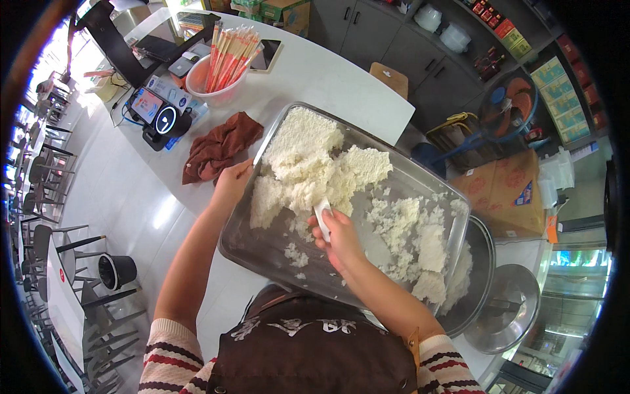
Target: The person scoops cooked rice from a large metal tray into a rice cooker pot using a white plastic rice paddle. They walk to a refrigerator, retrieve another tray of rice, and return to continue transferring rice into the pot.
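A large rectangular metal tray (266,248) lies before me, tilted towards the right. A thick mound of cooked white rice (307,147) covers its far left part, and looser clumps of rice (433,248) lie along its right end. My left hand (233,183) holds the tray's left rim; its fingertips are partly hidden. My right hand (343,240) grips the white handle of a rice paddle or spoon (323,216) near the tray's middle. The tool's far end is buried in the mound's near edge.
Under the tray's right end stands a round metal pot (487,261) with rice inside, beside a metal lid (507,308). A brown cloth (221,145), a tub of wrapped chopsticks (216,93) and a payment device (165,120) sit on the white counter (334,88). A cardboard box (507,192) stands right.
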`<state>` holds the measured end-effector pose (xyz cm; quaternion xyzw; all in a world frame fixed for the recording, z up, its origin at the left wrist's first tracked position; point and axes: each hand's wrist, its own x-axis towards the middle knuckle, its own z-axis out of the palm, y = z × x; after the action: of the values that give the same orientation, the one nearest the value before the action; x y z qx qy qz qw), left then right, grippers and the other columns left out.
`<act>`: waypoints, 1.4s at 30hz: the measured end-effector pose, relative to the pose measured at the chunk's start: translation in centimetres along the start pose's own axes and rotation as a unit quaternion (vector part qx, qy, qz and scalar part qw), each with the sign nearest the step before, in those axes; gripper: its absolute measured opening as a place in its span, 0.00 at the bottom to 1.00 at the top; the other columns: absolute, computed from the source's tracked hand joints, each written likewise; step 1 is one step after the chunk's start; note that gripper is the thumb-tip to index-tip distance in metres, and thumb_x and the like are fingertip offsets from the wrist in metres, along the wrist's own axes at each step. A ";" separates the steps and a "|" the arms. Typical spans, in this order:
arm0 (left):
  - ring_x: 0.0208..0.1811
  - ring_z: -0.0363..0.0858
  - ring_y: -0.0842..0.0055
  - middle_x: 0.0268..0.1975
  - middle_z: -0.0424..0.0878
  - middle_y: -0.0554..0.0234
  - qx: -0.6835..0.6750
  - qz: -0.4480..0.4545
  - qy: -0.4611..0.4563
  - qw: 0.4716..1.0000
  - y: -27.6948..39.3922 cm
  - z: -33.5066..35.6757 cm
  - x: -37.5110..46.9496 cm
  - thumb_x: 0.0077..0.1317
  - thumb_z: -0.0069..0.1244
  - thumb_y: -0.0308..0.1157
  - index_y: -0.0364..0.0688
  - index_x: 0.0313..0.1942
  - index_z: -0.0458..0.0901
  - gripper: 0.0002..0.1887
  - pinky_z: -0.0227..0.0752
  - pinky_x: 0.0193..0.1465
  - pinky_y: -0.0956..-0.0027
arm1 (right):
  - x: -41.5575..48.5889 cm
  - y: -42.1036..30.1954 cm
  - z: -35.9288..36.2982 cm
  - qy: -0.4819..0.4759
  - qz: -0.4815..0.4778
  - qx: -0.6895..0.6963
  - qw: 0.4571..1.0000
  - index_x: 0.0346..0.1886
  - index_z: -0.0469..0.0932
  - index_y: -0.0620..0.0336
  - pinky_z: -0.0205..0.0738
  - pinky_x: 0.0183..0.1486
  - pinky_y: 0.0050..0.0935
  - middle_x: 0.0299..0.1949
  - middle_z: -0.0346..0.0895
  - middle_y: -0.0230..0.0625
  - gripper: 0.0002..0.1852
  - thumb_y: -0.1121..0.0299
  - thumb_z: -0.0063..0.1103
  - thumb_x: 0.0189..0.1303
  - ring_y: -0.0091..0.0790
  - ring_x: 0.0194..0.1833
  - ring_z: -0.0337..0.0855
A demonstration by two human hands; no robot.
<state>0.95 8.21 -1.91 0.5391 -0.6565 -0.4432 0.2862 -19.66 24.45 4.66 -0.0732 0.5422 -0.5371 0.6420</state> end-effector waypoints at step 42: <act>0.49 0.75 0.83 0.49 0.81 0.67 -0.143 0.000 -0.072 0.987 -1.0 -1.0 -0.4 0.73 0.43 0.32 0.32 0.57 0.76 0.18 0.69 0.53 0.76 | -22.4 1.2 -25.4 0.137 -0.091 0.027 0.986 0.44 0.72 0.65 0.52 0.18 0.11 0.34 0.72 0.36 0.14 0.62 0.49 0.71 0.18 0.27 0.65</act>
<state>2.36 8.34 -2.27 0.4598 -0.6052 -0.5700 0.3122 -34.89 54.58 7.45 -0.0307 0.6016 -0.6123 0.5121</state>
